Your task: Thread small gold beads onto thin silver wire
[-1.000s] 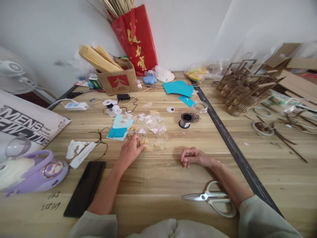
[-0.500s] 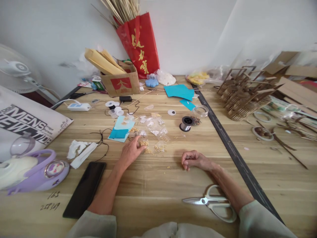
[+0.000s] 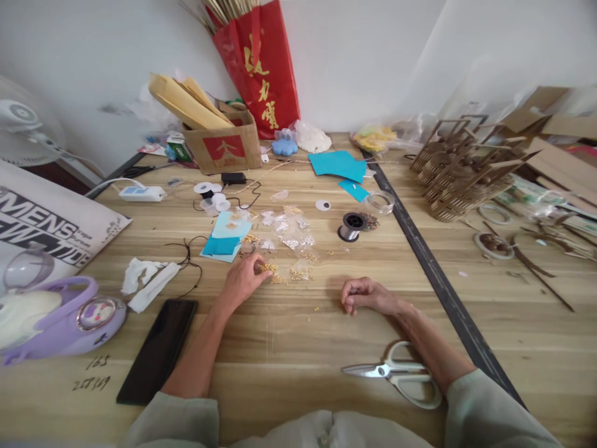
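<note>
My left hand (image 3: 243,279) is closed at the near edge of the bead piles, with thumb and fingers pinching a small clear bag of gold beads (image 3: 268,267). Beside it lie another small group of gold beads (image 3: 299,274) and several clear bags of silvery pieces (image 3: 291,233). My right hand (image 3: 366,295) rests on the table to the right, its fingers curled together; whatever may be inside them is hidden. Two tiny gold pieces (image 3: 316,309) lie on the wood between my hands. White-handled scissors (image 3: 394,370) lie beside my right forearm.
A black phone (image 3: 157,351) is beside my left forearm. Past my hands are blue sheets (image 3: 338,166), a spool of wire (image 3: 351,228) and a clear tape roll (image 3: 380,202). Woven baskets (image 3: 459,171) stand back right; a cardboard box (image 3: 224,149) and red bag (image 3: 263,74) stand behind.
My left fingers have drawn in and closed at the small bag of gold beads. My right hand keeps its curled pose. The whole view has shifted slightly.
</note>
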Motion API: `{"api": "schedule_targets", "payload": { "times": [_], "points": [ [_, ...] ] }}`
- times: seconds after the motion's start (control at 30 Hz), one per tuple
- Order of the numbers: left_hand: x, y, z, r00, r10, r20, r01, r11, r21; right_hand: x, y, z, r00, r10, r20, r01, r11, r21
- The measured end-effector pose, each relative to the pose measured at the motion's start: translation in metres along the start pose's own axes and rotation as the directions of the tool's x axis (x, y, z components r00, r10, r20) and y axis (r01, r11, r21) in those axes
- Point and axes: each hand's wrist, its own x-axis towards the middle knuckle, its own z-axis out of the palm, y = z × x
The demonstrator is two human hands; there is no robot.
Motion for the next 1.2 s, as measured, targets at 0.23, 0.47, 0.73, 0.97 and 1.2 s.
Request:
{"api": "schedule_targets", "payload": {
  "times": [0.23,0.47,0.73,0.97,1.2],
  "points": [
    [-0.002,-0.006,-0.011,0.998,0.033,0.048,-0.034,0.999,0.014,0.0,-0.001,0.0,1.0,0.004,0.002,-0.004,1.0,0.004],
    [-0.007,-0.018,-0.03,0.994,0.038,0.101,-0.051,0.989,0.136,0.001,-0.001,0.0,1.0,0.006,-0.006,-0.006,1.0,0.003],
    [-0.004,-0.005,-0.017,0.992,0.125,0.011,-0.125,0.983,0.134,0.001,-0.002,0.0,1.0,0.006,-0.001,-0.006,1.0,0.009],
    [-0.001,-0.002,0.009,0.973,0.231,-0.02,-0.228,0.968,0.105,0.001,-0.001,-0.001,1.0,0.006,0.004,-0.006,1.0,0.005],
    [-0.001,-0.006,0.012,0.958,0.286,-0.014,-0.285,0.957,0.05,0.001,0.0,-0.001,1.0,0.01,-0.005,-0.01,1.0,0.004]
  ]
}}
